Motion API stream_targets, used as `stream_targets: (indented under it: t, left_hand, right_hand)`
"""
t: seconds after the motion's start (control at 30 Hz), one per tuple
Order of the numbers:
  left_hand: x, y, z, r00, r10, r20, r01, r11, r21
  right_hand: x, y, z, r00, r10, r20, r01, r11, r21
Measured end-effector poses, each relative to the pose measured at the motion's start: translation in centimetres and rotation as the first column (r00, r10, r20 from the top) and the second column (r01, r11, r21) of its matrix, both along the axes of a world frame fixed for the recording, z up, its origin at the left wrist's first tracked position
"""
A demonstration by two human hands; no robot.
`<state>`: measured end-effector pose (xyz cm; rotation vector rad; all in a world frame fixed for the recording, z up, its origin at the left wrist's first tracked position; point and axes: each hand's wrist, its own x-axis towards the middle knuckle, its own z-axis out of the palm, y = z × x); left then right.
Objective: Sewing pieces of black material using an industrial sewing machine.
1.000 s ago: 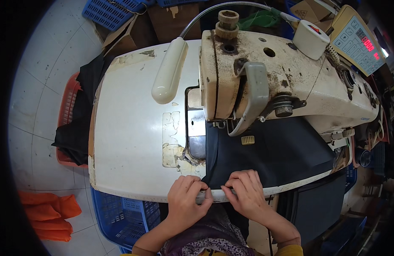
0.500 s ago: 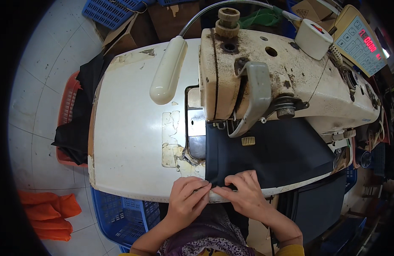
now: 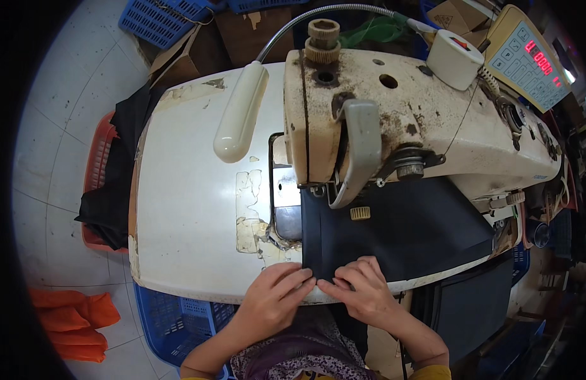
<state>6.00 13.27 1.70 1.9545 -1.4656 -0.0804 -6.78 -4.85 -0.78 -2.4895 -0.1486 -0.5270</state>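
Observation:
A black fabric piece lies under the head of a worn cream sewing machine, its left edge running down beside the metal needle plate. At the near left corner of that fabric my left hand is closed, fingertips pinching the edge. Just to its right my right hand is closed too, thumb and fingers gripping the same near edge. The fingertips of both hands almost meet. The machine's head and its grey lever hide the needle area.
A white lamp on a bendy metal neck hangs over the white table. A control panel stands at far right. Blue and red baskets flank the table; orange cloth lies on the floor at left.
The view has shifted slightly, so the machine sits a little farther left. Both hands keep their pinch on the fabric's near edge; the fingers of my right hand have curled slightly.

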Motion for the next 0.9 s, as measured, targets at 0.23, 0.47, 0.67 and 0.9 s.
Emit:
stream_targets:
  t: [0.23,0.47,0.67,0.9]
  left_hand:
    - [3.4,0.1,-0.6,0.980,-0.141,0.139,0.126,0.986,0.107]
    - [6.1,-1.4,-0.5,0.970,-0.163,0.182,0.143,0.983,0.119]
    - [8.3,-2.9,0.0,0.961,-0.181,0.209,0.165,0.982,0.092]
    - [10.2,-4.8,0.1,0.946,-0.179,0.271,0.168,0.984,0.061]
  right_hand:
    - [1.3,-0.7,0.6,0.998,-0.051,-0.025,0.047,0.986,-0.158]
    - [2.6,-1.6,0.8,0.993,-0.114,-0.024,0.103,0.959,-0.265]
    - [-0.2,-2.5,0.4,0.941,-0.186,0.282,0.261,0.930,-0.259]
    - [-4.7,-12.5,-0.7,0.403,-0.713,0.573,0.898,0.429,-0.099]
